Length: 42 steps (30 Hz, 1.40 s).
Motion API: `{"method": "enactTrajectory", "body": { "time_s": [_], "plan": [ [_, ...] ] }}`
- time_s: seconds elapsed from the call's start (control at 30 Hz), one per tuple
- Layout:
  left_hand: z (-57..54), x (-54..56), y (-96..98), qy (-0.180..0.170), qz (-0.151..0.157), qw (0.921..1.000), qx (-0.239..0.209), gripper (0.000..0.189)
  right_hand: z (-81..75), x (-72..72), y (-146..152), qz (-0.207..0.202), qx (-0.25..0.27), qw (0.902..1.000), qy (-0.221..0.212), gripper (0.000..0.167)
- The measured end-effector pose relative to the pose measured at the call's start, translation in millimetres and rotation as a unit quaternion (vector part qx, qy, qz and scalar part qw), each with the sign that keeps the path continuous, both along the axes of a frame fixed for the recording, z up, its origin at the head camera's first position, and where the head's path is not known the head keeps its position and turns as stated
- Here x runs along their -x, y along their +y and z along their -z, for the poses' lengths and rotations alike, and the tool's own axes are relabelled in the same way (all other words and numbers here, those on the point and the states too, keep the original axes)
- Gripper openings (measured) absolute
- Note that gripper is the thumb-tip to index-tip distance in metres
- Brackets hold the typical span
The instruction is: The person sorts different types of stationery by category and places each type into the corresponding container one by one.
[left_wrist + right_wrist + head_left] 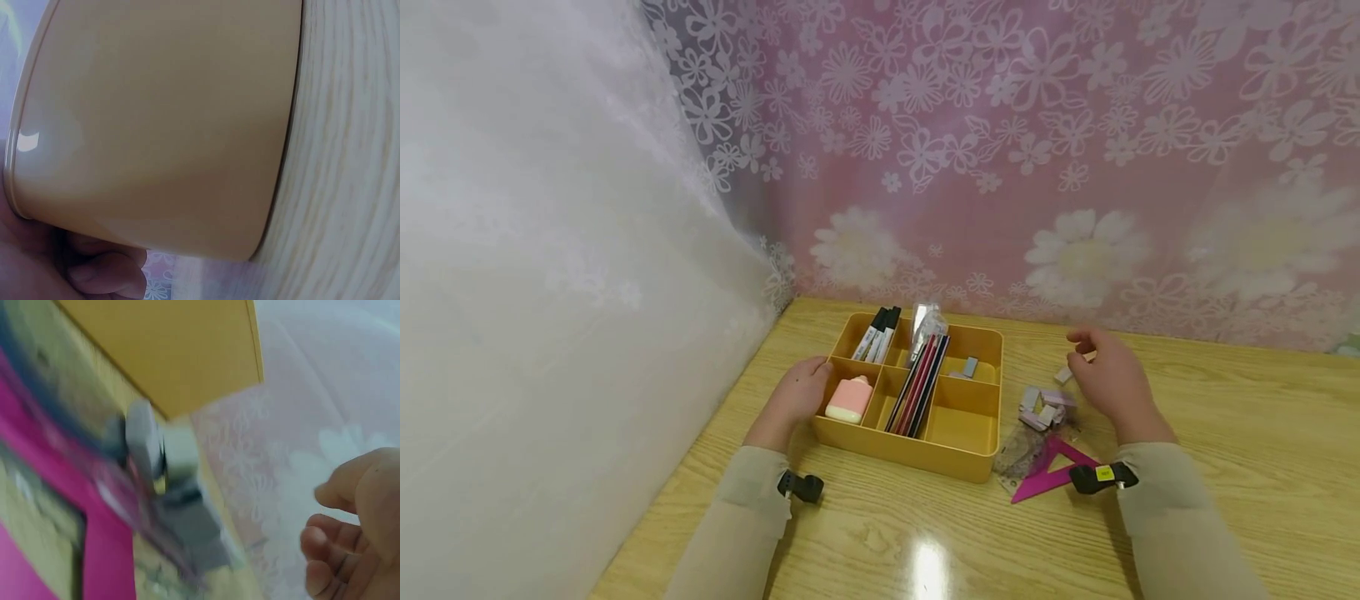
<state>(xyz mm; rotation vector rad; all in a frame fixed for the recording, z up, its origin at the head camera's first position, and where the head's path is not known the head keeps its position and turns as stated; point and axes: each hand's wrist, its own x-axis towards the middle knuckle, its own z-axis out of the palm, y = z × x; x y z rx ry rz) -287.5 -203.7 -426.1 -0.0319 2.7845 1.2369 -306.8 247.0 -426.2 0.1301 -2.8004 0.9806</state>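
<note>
Six-section tray (902,452) | left hand (801,390) grips it | right hand (1108,375) near blocks (1032,400)

I can read no words or numbers here: the print on the white markers (874,340), at the yellow tray's (910,455) eleven o'clock, is too small, as is the yellow sticker's (1105,473), at its four o'clock.
</note>
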Motion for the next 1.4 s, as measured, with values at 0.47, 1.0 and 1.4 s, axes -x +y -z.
{"method": "enactTrajectory", "body": {
  "time_s": [0.47,1.0,1.4],
  "plan": [
    [-1.2,-2.5,0.3,-0.003,-0.006,1.0000,0.001,0.049,32.8,8.1,13.9,-0.088,-0.080,0.9909,-0.063,0.041],
    [1.2,-0.7,-0.3,0.009,0.009,0.9999,0.001,0.049,33.6,7.2,15.4,-0.049,-0.095,0.9938,-0.030,0.030],
    [1.6,-0.3,-1.5,0.004,-0.002,1.0000,-0.001,0.050,11.9,0.4,-11.3,-0.055,-0.029,0.9976,-0.029,0.046]
  ]
}}
